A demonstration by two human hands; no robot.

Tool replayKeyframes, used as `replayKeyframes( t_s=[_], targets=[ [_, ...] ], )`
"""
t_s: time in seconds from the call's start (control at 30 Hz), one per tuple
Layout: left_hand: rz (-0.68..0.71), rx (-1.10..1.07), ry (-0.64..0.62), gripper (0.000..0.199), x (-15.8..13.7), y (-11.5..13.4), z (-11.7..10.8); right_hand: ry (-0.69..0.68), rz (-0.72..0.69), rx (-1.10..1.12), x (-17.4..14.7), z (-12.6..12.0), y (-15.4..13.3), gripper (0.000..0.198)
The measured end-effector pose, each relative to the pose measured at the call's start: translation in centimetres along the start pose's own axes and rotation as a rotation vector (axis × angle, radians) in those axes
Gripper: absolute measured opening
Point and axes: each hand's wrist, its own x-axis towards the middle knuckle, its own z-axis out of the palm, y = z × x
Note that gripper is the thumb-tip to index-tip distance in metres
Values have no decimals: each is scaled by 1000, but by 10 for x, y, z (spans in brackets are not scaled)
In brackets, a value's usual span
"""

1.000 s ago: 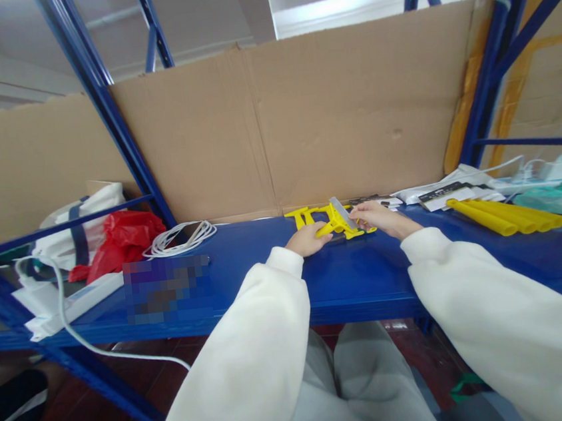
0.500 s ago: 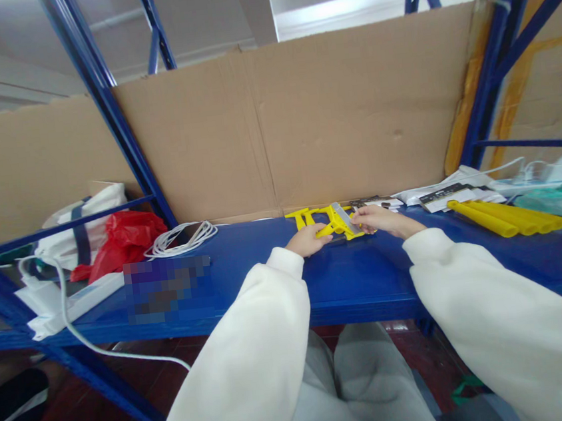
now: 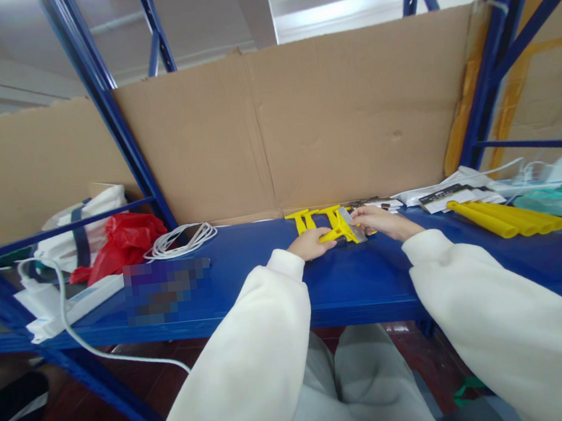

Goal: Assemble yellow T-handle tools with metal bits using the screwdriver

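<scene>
My left hand (image 3: 311, 245) is closed around the neck of a yellow scraper head (image 3: 337, 232), held just above the blue shelf. A flat grey metal blade (image 3: 351, 224) lies across the scraper's wide end. My right hand (image 3: 376, 220) pinches at the blade's right side with thumb and fingers. Its fingertips partly cover that edge, so any smaller part there is hidden. Just behind my left hand, more yellow scraper heads (image 3: 303, 220) rest on the shelf near the cardboard.
Several yellow tubes (image 3: 505, 216) lie at right beside black-and-white packets (image 3: 453, 196). A coiled white cable (image 3: 182, 239), a red plastic bag (image 3: 130, 238) and a white power strip (image 3: 87, 301) are at left. Cardboard (image 3: 351, 116) stands behind the blue shelf (image 3: 263, 279).
The scraper head has tilted and shifted slightly right and down in my hands. Its blade now slants more, and another yellow head behind it shows more clearly.
</scene>
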Motion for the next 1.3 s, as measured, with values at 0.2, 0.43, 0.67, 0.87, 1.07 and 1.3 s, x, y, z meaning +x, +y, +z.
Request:
replayKeyframes(
  t_s=[0.2,0.43,0.67,0.87,1.07,1.3],
  targets=[
    [47,13,-16,45,-1,0,-1,28,18,42,-1,2,-3,9],
    [55,253,44,42,1,0,5,29,21,103,8,5,5,16],
    [130,382,140,57,-1,5,11,37,56,310,14,7,11,17],
    [190,414,122,59,-1,8,11,-131,76,415,14,8,10,16],
    [213,395,116,57,1,6,12,-133,57,348,9,9,6,20],
    [239,392,114,57,0,6,12,-106,15,222,8,9,7,27]
  ],
)
